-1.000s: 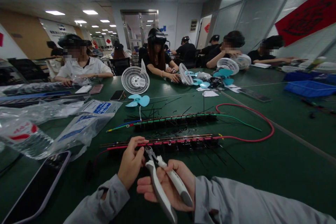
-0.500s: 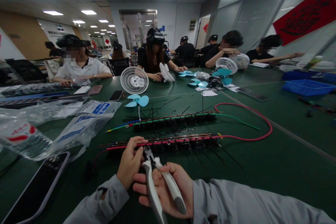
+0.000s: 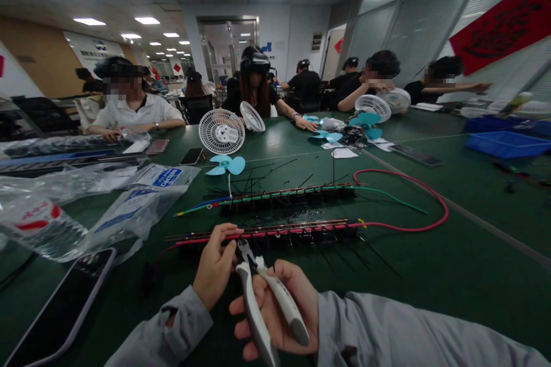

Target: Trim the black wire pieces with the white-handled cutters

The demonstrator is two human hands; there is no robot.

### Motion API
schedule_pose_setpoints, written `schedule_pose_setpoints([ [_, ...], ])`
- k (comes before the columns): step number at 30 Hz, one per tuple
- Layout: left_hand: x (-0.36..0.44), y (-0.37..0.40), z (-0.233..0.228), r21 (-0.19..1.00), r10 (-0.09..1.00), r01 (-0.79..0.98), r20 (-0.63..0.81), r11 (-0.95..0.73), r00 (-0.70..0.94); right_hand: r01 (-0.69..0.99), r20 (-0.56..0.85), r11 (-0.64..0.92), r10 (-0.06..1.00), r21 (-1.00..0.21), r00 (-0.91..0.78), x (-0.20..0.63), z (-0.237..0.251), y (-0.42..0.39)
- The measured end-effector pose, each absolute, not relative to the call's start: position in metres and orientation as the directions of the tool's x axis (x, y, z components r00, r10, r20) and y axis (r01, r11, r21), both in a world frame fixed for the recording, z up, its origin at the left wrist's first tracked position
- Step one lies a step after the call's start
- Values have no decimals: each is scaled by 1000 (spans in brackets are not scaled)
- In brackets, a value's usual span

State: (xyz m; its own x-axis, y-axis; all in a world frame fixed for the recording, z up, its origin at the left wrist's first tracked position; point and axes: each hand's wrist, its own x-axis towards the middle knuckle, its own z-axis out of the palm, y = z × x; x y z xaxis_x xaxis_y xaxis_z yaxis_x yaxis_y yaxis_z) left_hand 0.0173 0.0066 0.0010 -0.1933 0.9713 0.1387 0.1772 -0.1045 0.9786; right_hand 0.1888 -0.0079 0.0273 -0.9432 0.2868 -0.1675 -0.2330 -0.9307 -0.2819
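Observation:
Diagonal cutters [image 3: 279, 298] with white and grey handles lie in my right hand [image 3: 297, 304]. The handles are spread, and the jaws reach the near black strip beside my left thumb. My left hand [image 3: 217, 266] grips this near strip [image 3: 318, 235] toward its left end, index finger along the red cable [image 3: 400, 226]. What the jaws touch is too small to tell. Thin black tails, like those of cable ties [image 3: 383, 258], stick out of the strip. Behind it lies a similar strip [image 3: 275, 198] with a green wire [image 3: 400, 196] and more black tails.
Left are a phone [image 3: 60, 309], a water bottle [image 3: 38, 226] and plastic bags [image 3: 133, 212]. Beyond the strips stand a white fan grille [image 3: 221, 132] and blue fan blades [image 3: 226, 165]. A blue tray [image 3: 508, 143] sits at right. Co-workers [image 3: 253, 80] sit across the table.
My right hand and the cutter handles have shifted slightly right, with the fingers loosened from the left handle. My left hand stays put. Across the table, a co-worker's fan grille has moved left, nearer the standing grille.

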Motion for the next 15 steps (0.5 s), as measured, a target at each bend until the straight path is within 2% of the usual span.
schedule_pose_setpoints([
  [3,17,6,3,973,967,202,154,-112,-202,-180,-174,-939,237,-293,-956,188,32,-11],
  [9,18,8,4,985,974,150,116,-87,-196,-234,-243,-925,311,-300,-919,185,25,-11],
  [15,19,8,4,986,976,142,109,-82,-189,-196,-311,-933,291,-301,-905,182,29,-10],
])
